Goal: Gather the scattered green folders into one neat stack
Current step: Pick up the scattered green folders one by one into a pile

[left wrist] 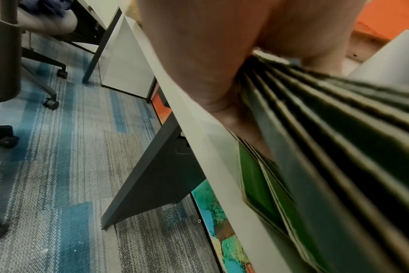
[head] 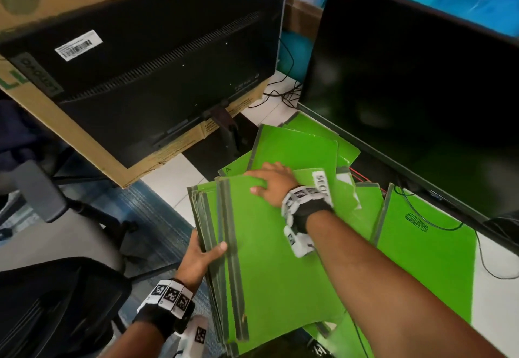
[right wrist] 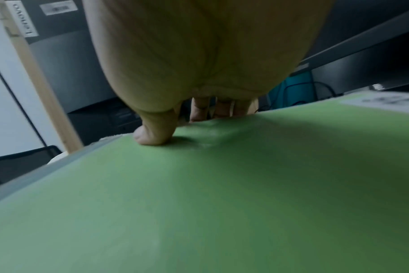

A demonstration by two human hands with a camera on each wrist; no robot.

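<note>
Squaring the part-built stack (head: 266,259) at the desk's (head: 497,315) near edge, the left hand (head: 200,256) grips its spines while the right hand (head: 271,186) hooks its far edge, thumb on top; next, I judge, the loose folders (head: 421,248) beyond need fetching.

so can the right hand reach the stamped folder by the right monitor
probably yes: the stamped folder lies uncovered beside the right hand, only a cable across it, though that hand grips the stack
</note>
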